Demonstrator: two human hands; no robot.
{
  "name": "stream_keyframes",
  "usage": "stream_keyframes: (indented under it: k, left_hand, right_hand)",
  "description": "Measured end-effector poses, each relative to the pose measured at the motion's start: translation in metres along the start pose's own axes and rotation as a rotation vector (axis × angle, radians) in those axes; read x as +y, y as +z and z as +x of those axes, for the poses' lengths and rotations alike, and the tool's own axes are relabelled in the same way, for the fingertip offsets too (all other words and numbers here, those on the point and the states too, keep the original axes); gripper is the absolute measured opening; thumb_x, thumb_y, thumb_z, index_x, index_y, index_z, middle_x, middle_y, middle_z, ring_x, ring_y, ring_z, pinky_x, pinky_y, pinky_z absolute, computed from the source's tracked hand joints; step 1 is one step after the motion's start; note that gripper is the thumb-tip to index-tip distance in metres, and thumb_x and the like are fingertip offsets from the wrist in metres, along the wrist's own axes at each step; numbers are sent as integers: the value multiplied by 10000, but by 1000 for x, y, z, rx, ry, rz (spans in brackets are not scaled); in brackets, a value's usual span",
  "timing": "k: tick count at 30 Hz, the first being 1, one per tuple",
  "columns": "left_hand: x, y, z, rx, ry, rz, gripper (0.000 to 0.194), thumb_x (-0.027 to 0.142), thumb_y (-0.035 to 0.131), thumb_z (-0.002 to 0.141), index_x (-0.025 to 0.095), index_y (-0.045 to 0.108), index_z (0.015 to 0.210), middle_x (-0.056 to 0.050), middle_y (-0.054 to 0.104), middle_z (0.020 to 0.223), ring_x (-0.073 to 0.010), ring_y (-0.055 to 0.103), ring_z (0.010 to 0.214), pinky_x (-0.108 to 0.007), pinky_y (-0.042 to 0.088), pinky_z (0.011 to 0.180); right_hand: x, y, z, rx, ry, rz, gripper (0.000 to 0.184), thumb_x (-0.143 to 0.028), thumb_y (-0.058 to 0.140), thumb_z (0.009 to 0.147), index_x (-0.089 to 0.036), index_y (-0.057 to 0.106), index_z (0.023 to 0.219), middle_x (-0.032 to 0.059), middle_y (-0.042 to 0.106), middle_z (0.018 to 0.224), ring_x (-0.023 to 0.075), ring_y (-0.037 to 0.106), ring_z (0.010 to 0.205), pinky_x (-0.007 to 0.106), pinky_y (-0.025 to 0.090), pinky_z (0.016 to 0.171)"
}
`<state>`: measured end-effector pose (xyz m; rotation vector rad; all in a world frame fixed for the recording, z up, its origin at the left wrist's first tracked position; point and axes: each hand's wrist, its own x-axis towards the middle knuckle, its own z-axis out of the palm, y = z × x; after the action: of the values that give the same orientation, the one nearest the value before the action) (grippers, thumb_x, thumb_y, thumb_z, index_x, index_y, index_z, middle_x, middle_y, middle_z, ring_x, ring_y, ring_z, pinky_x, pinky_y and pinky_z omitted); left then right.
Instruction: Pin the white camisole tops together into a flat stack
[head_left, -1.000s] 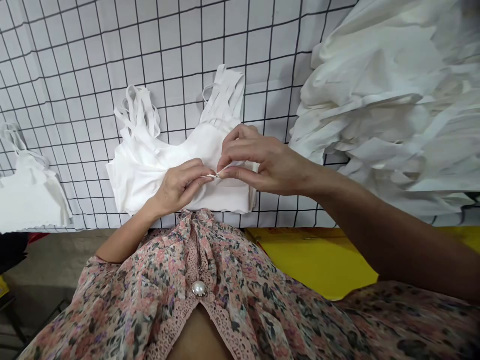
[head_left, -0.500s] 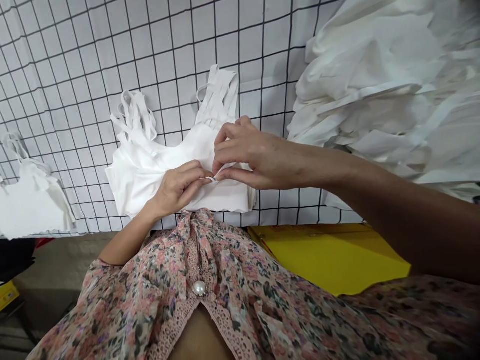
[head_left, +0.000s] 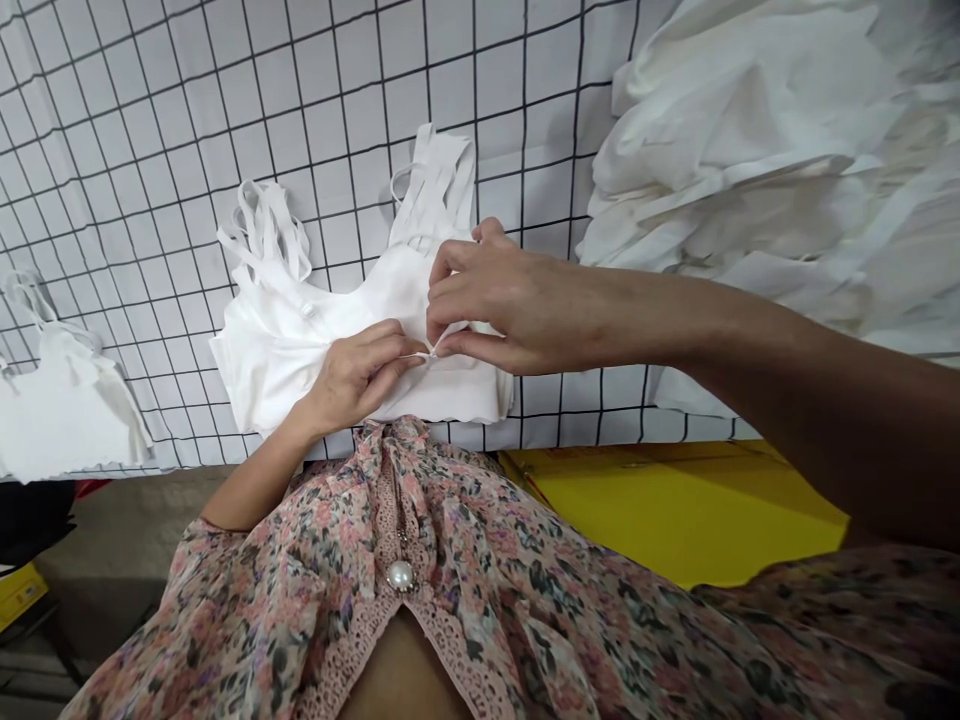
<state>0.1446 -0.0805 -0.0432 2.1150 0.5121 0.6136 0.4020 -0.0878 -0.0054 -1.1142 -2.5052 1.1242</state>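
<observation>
You are pinching a thin white strap point(head_left: 424, 355) at the centre of the frame, with your left hand point(head_left: 360, 378) and right hand point(head_left: 510, 305) both clamped on it and nearly touching. It is attached to a white top point(head_left: 300, 350) lying on a wire grid point(head_left: 360, 90). A heap of white tops point(head_left: 735, 170) is piling up at upper right, your right forearm point(head_left: 712, 360) is crossing below it, another white top point(head_left: 67, 410) is lying at left, and a yellow board point(head_left: 675, 510) is showing at lower right.

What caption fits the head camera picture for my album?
Left hand and right hand pinch a thin white strap on a white camisole.
</observation>
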Motion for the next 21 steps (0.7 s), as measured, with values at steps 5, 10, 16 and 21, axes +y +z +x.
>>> stream_keyframes:
  k: [5,10,16,21]
  left_hand:
    - [-1,0,0,0,2,-4,154,183,560,1123,182,711,1095,-19,673,885,-104,625,722,-222,507,642]
    - [-1,0,-1,3,-25,-18,152,186,570,1123,196,722,1121,-15,664,892,-109,641,752,-224,517,663]
    - [0,-1,0,14,-6,-11,148,165,580,1113,196,726,1114,-2,645,862,-102,622,721,-214,501,642]
    - [-1,-1,-1,-3,-13,-7,160,154,575,1106,203,726,1129,-23,698,918,-108,644,747,-225,531,671]
  right_hand:
    - [-1,0,2,-8,14,41,265,-243,556,1048,-204,699,829,74,672,900,279,617,1119,622,381,1151]
    - [-3,-7,4,16,38,20,320,-283,498,1086,-195,723,876,78,666,884,286,588,1158,636,353,1194]
    - [-2,-6,4,-72,28,11,328,-282,491,1084,-177,725,881,90,664,941,281,566,1190,612,340,1199]
    - [-1,-2,2,-62,9,16,311,-264,503,1081,-168,739,904,99,683,994,301,579,1231,640,322,1196]
